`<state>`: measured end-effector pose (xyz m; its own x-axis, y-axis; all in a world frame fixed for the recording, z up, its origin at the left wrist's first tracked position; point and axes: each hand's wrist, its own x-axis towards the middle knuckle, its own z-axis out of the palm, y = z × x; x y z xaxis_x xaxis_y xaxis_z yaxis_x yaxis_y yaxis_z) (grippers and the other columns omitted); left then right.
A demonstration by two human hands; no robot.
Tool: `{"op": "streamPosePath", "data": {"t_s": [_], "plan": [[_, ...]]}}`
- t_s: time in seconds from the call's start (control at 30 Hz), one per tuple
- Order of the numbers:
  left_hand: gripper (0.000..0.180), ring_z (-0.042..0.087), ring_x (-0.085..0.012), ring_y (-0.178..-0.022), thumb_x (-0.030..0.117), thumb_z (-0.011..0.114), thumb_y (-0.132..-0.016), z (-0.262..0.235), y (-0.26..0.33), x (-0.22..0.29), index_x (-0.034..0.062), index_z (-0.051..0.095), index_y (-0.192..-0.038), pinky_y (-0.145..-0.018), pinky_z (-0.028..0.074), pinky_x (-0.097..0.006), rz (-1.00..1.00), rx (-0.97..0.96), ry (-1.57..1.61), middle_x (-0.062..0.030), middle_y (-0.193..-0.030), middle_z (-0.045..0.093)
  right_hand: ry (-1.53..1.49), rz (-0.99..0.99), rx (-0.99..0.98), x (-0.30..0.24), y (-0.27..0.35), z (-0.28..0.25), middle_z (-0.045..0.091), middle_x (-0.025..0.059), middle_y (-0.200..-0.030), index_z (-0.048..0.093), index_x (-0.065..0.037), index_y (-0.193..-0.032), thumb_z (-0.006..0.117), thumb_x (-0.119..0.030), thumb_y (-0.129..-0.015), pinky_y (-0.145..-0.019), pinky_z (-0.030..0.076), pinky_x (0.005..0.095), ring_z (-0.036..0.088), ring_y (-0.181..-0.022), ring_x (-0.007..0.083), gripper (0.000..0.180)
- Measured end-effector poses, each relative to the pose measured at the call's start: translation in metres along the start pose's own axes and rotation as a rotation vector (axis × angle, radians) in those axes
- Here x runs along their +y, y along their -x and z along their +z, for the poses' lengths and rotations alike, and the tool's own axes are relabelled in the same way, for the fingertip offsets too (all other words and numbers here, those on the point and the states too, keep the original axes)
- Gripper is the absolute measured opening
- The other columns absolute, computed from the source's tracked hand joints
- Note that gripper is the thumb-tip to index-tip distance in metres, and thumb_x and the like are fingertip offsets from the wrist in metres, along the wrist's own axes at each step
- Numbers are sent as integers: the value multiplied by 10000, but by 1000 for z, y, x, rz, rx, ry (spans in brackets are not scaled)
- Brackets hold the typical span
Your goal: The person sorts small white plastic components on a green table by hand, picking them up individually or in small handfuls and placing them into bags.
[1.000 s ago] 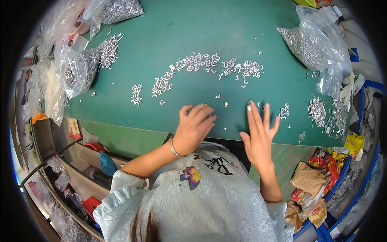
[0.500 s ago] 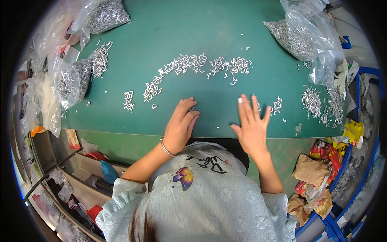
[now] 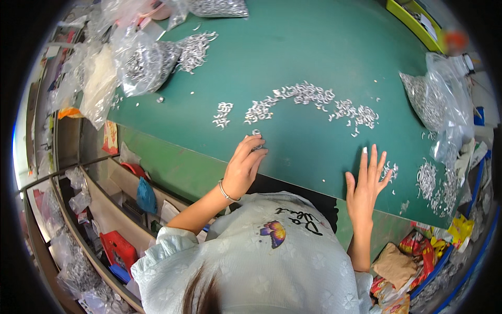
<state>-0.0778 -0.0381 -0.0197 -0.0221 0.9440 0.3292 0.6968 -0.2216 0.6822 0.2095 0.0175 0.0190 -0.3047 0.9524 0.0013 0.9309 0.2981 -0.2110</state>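
Small curved silver metal pieces (image 3: pixel 306 93) lie in a loose arc on the green tabletop, with another cluster of them (image 3: pixel 359 112) to its right. Below the arc's left end is my left hand (image 3: pixel 243 166), palm down, fingers bent together; silver pieces (image 3: pixel 257 148) show between its thumb and fingers. A ring-like silver piece (image 3: pixel 256 133) lies just past those fingertips. My right hand (image 3: pixel 365 186) rests flat near the table's front edge, fingers spread. Beside its fingers is a little group of silver pieces (image 3: pixel 389 170), partly covered by them.
A small patch of pieces (image 3: pixel 223 115) sits left of the arc. Plastic bags of silver pieces stand at the left (image 3: pixel 144 63) and right (image 3: pixel 426 102). More piles (image 3: pixel 426 178) lie at the right edge. A yellow-green bin (image 3: pixel 415 23) is far right; drawers (image 3: pixel 117 193) stand lower left.
The whole view has turned and shifted. Over the table, my left hand has moved left to the ring-like piece beneath the arc's left end. My right hand stays spread beside the small group.
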Motion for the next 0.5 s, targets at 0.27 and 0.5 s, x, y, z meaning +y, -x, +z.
{"op": "streamPosePath", "data": {"t_s": [0.27,0.5], "plan": [[271,531,-365,-1127,-106,650,-727,-33,-8,-39,-9,620,-979,-933,448,-419,-39,199,-206,-144,-1119,568,-188,-478,-73,-101,-65,23,301,99,-1515,440,-74,-1380,689,-258,-819,-1080,180,635,215,-1420,352,641],[663,227,-392,-1389,283,701,-797,-57,-35,-55,92,436,-1373,-1016,254,-687,-125,-141,-527,-102,-1504,291,-158,-751,-138,-150,-86,48,319,34,-1509,470,-95,-1363,661,-355,-831,-1085,204,631,236,-1411,316,623]]}}
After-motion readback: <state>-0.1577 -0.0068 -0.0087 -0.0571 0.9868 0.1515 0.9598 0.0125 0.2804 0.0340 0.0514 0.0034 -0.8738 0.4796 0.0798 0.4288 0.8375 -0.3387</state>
